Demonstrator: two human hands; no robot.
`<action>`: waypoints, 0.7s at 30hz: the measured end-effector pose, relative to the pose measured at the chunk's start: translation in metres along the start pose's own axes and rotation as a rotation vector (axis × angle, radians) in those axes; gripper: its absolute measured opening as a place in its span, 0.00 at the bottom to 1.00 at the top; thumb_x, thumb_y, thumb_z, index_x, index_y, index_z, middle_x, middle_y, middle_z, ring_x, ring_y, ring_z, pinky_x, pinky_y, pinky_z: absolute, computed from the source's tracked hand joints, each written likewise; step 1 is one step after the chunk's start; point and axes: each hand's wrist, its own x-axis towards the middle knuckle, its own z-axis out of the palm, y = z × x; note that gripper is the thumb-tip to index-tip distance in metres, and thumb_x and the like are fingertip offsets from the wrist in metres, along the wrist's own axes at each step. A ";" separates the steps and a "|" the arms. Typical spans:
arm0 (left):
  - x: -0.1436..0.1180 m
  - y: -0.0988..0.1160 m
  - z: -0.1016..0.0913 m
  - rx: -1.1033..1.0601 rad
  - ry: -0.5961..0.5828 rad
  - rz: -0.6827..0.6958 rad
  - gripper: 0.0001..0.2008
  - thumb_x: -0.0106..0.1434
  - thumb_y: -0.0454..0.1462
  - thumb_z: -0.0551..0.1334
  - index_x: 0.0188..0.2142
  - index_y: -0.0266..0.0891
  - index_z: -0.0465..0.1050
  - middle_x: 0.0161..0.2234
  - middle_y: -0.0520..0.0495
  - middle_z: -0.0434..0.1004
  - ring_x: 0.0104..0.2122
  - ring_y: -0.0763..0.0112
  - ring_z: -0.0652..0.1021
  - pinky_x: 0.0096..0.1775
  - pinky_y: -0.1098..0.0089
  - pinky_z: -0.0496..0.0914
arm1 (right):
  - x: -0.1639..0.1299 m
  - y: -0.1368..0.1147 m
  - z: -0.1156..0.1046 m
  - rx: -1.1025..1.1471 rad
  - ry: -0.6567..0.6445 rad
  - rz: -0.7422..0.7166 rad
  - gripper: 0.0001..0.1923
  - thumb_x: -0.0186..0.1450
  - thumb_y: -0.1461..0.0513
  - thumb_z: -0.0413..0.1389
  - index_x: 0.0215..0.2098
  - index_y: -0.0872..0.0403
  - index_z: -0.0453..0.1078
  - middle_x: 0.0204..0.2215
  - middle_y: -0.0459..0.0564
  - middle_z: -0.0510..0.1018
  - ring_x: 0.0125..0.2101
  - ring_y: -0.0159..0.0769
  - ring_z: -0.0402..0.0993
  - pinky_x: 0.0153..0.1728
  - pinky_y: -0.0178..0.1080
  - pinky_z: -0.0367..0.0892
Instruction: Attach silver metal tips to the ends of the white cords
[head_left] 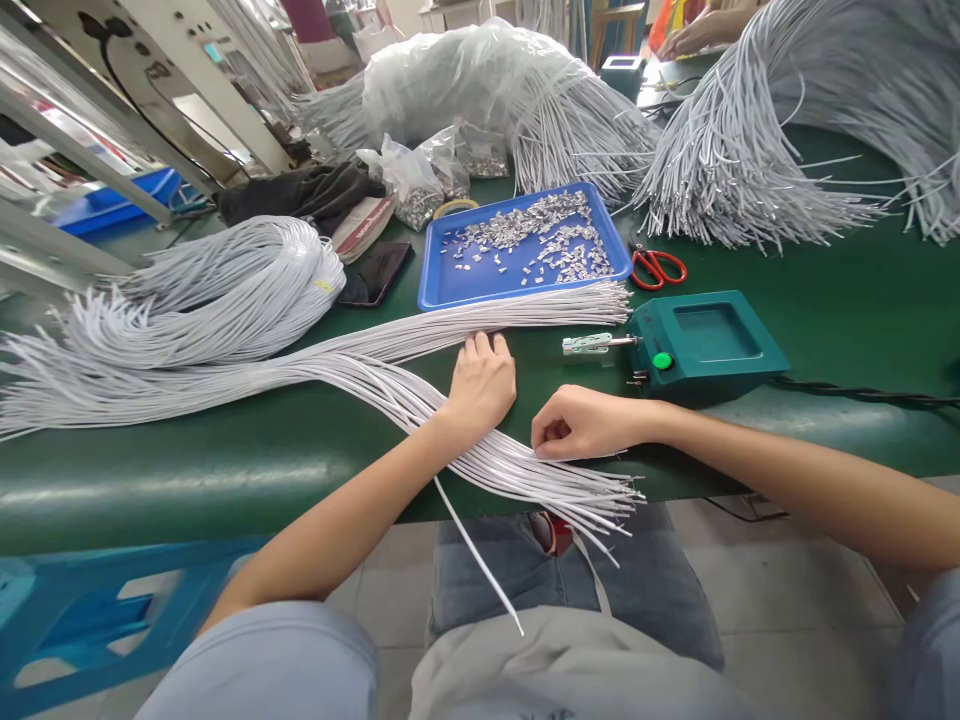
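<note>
The white cords (420, 400) fan across the green worktop (225, 470), long axis running from nine o'clock toward four. Left hand (480, 385) lies flat on them, fingers open. Right hand (577, 422), at three o'clock and nearer the cut tips, curls closed, pinching cord ends. Blue tray (450, 290) sits at twelve, teal device (705, 345) at two.

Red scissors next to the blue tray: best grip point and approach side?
Take the red scissors by the handle loops, coming from above on the right. They lie flat on the green table with the loops toward the right and the blades pointing left at the blue tray, so the handle side is probably the freer one.
</note>
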 end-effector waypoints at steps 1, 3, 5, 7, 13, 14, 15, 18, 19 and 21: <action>-0.001 0.001 0.000 -0.004 -0.018 0.000 0.20 0.70 0.34 0.48 0.55 0.21 0.65 0.49 0.26 0.71 0.52 0.48 0.73 0.51 0.61 0.66 | 0.000 0.000 0.000 0.003 -0.002 0.001 0.08 0.60 0.65 0.57 0.30 0.61 0.79 0.20 0.43 0.74 0.20 0.22 0.64 0.25 0.27 0.59; -0.002 0.001 0.000 -0.015 -0.031 -0.010 0.20 0.71 0.36 0.48 0.54 0.22 0.65 0.49 0.27 0.71 0.51 0.49 0.74 0.50 0.61 0.67 | 0.000 0.000 -0.001 0.003 -0.007 0.003 0.08 0.60 0.65 0.57 0.30 0.61 0.79 0.20 0.43 0.74 0.21 0.22 0.64 0.25 0.27 0.59; 0.001 -0.002 -0.002 -0.015 -0.013 -0.024 0.18 0.70 0.38 0.49 0.51 0.24 0.67 0.46 0.28 0.72 0.49 0.50 0.75 0.48 0.61 0.67 | 0.000 -0.001 -0.001 -0.004 -0.009 0.004 0.08 0.60 0.65 0.57 0.30 0.61 0.79 0.20 0.44 0.74 0.21 0.22 0.64 0.25 0.27 0.58; 0.005 -0.006 -0.004 0.004 0.017 -0.025 0.16 0.70 0.38 0.49 0.48 0.27 0.68 0.44 0.30 0.73 0.46 0.51 0.76 0.46 0.60 0.68 | 0.000 -0.001 -0.002 -0.007 -0.009 0.002 0.09 0.60 0.65 0.56 0.31 0.61 0.79 0.20 0.44 0.74 0.21 0.22 0.64 0.25 0.28 0.59; 0.014 -0.017 -0.008 -0.014 0.012 -0.021 0.15 0.69 0.36 0.50 0.45 0.28 0.71 0.43 0.31 0.75 0.47 0.49 0.76 0.47 0.58 0.67 | -0.001 -0.001 -0.001 0.004 -0.010 0.002 0.09 0.60 0.65 0.56 0.30 0.61 0.79 0.19 0.43 0.73 0.20 0.22 0.64 0.25 0.27 0.58; 0.015 -0.019 -0.008 -0.042 0.002 -0.019 0.15 0.69 0.36 0.50 0.45 0.28 0.71 0.43 0.31 0.76 0.47 0.49 0.76 0.48 0.58 0.66 | -0.001 0.000 -0.001 0.001 -0.009 -0.002 0.09 0.61 0.65 0.56 0.30 0.60 0.78 0.19 0.42 0.73 0.20 0.22 0.63 0.25 0.27 0.58; 0.016 -0.020 -0.008 -0.079 -0.011 -0.011 0.14 0.69 0.35 0.50 0.45 0.28 0.72 0.43 0.32 0.76 0.47 0.49 0.77 0.48 0.58 0.66 | -0.001 0.000 -0.001 -0.001 -0.008 -0.005 0.09 0.61 0.65 0.56 0.30 0.60 0.78 0.19 0.42 0.73 0.20 0.21 0.63 0.24 0.27 0.58; 0.019 -0.026 -0.007 -0.186 -0.051 0.012 0.13 0.67 0.30 0.50 0.42 0.30 0.72 0.43 0.33 0.77 0.45 0.52 0.77 0.46 0.61 0.66 | -0.001 0.000 -0.002 0.002 -0.006 0.000 0.09 0.60 0.65 0.56 0.30 0.60 0.78 0.20 0.42 0.73 0.20 0.21 0.63 0.24 0.27 0.58; 0.020 -0.028 -0.007 -0.202 -0.057 0.012 0.13 0.67 0.29 0.50 0.41 0.30 0.72 0.42 0.34 0.77 0.44 0.54 0.77 0.44 0.63 0.66 | -0.001 0.000 -0.002 0.004 -0.008 0.000 0.09 0.60 0.65 0.56 0.30 0.60 0.78 0.19 0.42 0.73 0.20 0.21 0.64 0.24 0.27 0.58; 0.023 -0.033 -0.007 -0.267 -0.065 0.011 0.11 0.67 0.32 0.50 0.38 0.34 0.72 0.37 0.39 0.78 0.38 0.59 0.78 0.38 0.66 0.66 | -0.001 0.000 -0.002 0.005 -0.011 -0.006 0.09 0.60 0.65 0.56 0.30 0.60 0.78 0.19 0.42 0.73 0.20 0.21 0.64 0.25 0.27 0.58</action>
